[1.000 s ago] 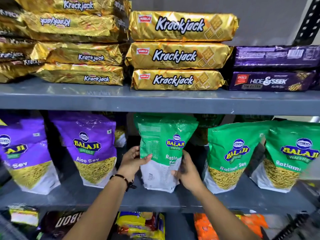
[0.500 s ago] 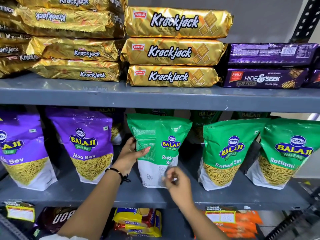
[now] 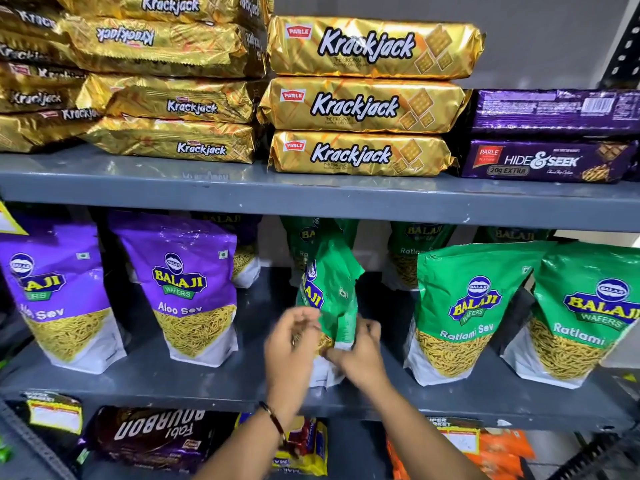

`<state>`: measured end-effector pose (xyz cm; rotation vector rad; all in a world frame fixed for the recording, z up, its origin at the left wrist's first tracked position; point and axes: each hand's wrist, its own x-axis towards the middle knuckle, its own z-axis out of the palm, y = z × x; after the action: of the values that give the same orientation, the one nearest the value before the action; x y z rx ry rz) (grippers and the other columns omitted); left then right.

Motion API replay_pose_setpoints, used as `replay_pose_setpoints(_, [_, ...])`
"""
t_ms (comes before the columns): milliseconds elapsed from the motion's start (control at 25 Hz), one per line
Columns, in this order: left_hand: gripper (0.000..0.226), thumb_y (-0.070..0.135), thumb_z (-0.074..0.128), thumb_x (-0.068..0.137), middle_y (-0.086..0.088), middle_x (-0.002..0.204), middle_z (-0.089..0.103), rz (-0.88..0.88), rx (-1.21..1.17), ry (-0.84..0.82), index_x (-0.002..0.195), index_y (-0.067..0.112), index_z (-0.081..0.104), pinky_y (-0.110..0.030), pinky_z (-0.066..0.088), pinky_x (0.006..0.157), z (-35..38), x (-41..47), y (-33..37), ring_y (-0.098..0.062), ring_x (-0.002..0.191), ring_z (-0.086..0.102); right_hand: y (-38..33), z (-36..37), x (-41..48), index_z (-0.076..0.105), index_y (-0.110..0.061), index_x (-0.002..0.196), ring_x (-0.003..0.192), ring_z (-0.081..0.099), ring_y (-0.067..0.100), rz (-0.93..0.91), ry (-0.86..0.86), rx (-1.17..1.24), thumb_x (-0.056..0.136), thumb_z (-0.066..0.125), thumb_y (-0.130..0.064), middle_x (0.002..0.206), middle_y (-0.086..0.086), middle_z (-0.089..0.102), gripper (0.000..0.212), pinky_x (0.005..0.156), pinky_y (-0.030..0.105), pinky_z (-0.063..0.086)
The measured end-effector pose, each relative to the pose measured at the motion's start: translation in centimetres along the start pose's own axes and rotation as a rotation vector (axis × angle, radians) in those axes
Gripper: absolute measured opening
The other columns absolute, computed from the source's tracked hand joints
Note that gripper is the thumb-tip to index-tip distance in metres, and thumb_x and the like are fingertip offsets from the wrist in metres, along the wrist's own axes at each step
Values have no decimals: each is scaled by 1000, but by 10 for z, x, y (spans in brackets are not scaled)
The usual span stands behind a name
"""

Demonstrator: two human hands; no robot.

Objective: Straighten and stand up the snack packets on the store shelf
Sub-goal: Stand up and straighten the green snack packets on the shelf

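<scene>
While the twisted green packet [image 3: 329,292] is gripped low by the fingers of both the left hand [image 3: 291,351] and right hand [image 3: 360,351], its front should be turned outward and its base flattened on the shelf [image 3: 207,382].

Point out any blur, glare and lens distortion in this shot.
Head view: motion blur smears the left hand and the twisted green Balaji packet it grips with the right hand; glare streaks the gold foil Krackjack packs; wide-angle distortion bows the grey metal shelf edge.

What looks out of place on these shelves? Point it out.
The green Ratlami Sev packet in both hands is turned edge-on and crumpled, unlike its front-facing neighbours. One Krackjack pack on the upper shelf lies upside down.
</scene>
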<state>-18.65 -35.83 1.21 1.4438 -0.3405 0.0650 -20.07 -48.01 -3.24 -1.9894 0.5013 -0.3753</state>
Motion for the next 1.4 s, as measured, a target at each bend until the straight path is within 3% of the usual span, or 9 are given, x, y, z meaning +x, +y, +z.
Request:
replay_pose_setpoints(120, [27, 6, 55, 84, 6, 105, 58, -131, -208, 32, 104, 24, 54, -23, 42, 86, -20, 50, 5, -9, 97, 52, 10, -15, 11, 51, -23, 107, 101, 56, 22, 57, -54, 282, 59, 73, 3, 103, 4, 59, 59, 87, 37, 48])
replay_pose_setpoints(240, [50, 15, 53, 88, 3, 130, 50, -335, -160, -193, 134, 21, 35, -29, 36, 93, -27, 83, 4, -9, 109, 50, 17, -23, 25, 51, -25, 85, 93, 55, 23, 125, -98, 402, 71, 59, 15, 93, 12, 61, 43, 78, 35, 45])
replay_pose_setpoints(400, [36, 7, 68, 75, -8, 105, 66, -235, -50, -84, 108, 12, 56, -19, 54, 70, -20, 75, -8, 3, 74, 66, 13, -12, 41, 51, -28, 75, 82, 53, 21, 228, 11, 337, 84, 48, 4, 81, 1, 58, 33, 74, 36, 45])
replay_pose_setpoints(560, [44, 47, 77, 56, -2, 100, 72, -203, 51, -78, 92, 25, 63, -45, 54, 88, -26, 62, -20, -17, 96, 67, 4, -3, 38, 55, -27, 86, 87, 57, 19, 273, 42, 411, 87, 47, -1, 82, -6, 60, 27, 88, 49, 49])
replay_pose_setpoints(720, [64, 53, 75, 51, -8, 105, 64, -144, 106, 44, 101, 21, 52, -51, 53, 85, -25, 62, -17, -24, 95, 63, 5, -3, 23, 52, -14, 101, 79, 55, 18, 277, 133, 371, 83, 49, 3, 76, -5, 55, 25, 71, 32, 45])
replay_pose_setpoints(840, [44, 46, 64, 67, -6, 89, 52, 141, 316, 223, 95, 18, 46, -49, 48, 74, -21, 44, -6, -28, 80, 53, 6, -15, 2, 55, -6, 86, 56, 53, 7, 229, 193, 408, 79, 43, 14, 69, 5, 54, 25, 53, 16, 42])
replay_pose_setpoints(1000, [18, 23, 61, 77, 3, 83, 48, 369, 381, -75, 87, 21, 47, -28, 42, 67, 10, 8, 7, -16, 70, 47, 7, -55, -26, 57, -19, 65, 46, 53, 4, 136, 343, 382, 72, 50, 9, 59, 4, 58, 30, 50, 14, 44])
replay_pose_setpoints(1200, [33, 8, 61, 76, 4, 76, 55, 228, 284, -374, 80, 36, 46, -17, 43, 59, 68, -17, 1, -6, 62, 52, 41, -125, -37, 60, -16, 63, 59, 57, 13, 105, 541, 442, 77, 45, 16, 65, 6, 61, 37, 63, 27, 48])
replay_pose_setpoints(1400, [36, 7, 57, 69, 11, 75, 60, 73, 232, -615, 80, 40, 49, -16, 45, 62, 157, -58, -10, -1, 63, 57, 89, -208, -42, 59, -19, 58, 50, 51, 8, 161, 673, 476, 76, 53, 12, 53, -3, 59, 36, 52, 19, 43])
